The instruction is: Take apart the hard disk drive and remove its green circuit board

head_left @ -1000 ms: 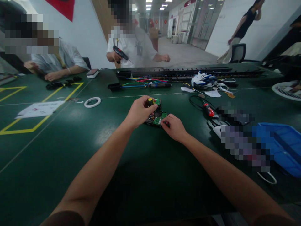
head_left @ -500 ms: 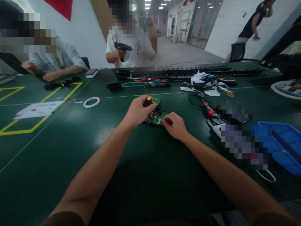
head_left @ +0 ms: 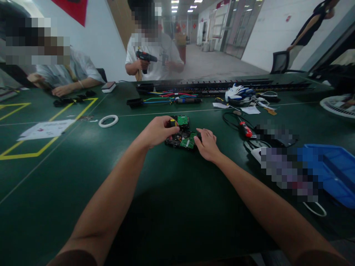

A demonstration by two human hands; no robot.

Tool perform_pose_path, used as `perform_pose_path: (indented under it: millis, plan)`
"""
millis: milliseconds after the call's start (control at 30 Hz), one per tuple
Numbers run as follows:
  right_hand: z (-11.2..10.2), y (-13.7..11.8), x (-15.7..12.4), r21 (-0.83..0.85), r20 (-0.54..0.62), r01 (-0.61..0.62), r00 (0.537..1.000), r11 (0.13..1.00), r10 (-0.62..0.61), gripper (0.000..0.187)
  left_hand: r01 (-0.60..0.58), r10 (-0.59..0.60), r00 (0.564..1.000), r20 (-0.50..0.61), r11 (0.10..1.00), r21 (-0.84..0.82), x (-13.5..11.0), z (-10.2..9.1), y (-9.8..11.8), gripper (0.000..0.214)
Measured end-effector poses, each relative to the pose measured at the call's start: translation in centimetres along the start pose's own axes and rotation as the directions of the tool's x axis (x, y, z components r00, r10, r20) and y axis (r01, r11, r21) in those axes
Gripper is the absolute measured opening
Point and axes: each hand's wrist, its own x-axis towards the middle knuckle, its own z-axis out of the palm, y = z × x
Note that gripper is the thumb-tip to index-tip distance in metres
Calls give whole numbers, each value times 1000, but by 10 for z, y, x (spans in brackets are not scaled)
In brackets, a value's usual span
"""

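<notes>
On the green table lies an opened black device with a green circuit board (head_left: 188, 141) at its right. Just behind it is a second black part bearing another green board (head_left: 183, 120). My left hand (head_left: 158, 130) is closed around a small yellow-and-black handle (head_left: 173, 123) over the device's left side; the fingers hide its lower end. At the device's right edge, my right hand (head_left: 207, 145) is open with the fingers spread, thumb close to the board. I see nothing held in it.
A red screwdriver (head_left: 245, 129), a blue tray (head_left: 332, 166) and a white cable (head_left: 316, 210) lie to the right. Gloves (head_left: 239, 93) and wires (head_left: 163, 99) are further back. A white ring (head_left: 108, 121) lies left. Across the table, a person holds a power drill (head_left: 146, 57).
My left hand has shifted left with the yellow-and-black handle, uncovering more of the rear board. My right hand has moved slightly right and its fingers have opened.
</notes>
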Motion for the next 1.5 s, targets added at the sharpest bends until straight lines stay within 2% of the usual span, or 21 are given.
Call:
perform_pose_path:
  millis: [200, 400, 700, 1033, 1200, 1500]
  plan:
    - [-4, -2, 7, 53, 50, -21, 999, 998, 19, 55, 34, -34, 999, 27, 999, 3, 3, 3, -6, 15]
    - [-4, 0, 10, 113, 41, -47, 998, 992, 42, 52, 34, -35, 999, 21, 999, 19, 6, 3, -17, 16]
    - [-8, -1, 2, 103, -20, -34, 999, 994, 36, 48, 0, -4, 997, -82, 999, -48, 7, 0, -20, 9]
    - [-10, -17, -18, 47, 4, -39, 999, 998, 39, 45, -30, 27, 995, -91, 999, -32, 10, 1, -21, 10]
    - [-9, -21, -18, 59, 47, -62, 997, 996, 59, 43, -23, 20, 997, -79, 999, -44, 12, 5, -27, 11]
    - [-6, -22, -21, 66, 27, -31, 999, 997, 29, 46, -44, 42, 994, -104, 999, -22, 14, 5, -30, 9]
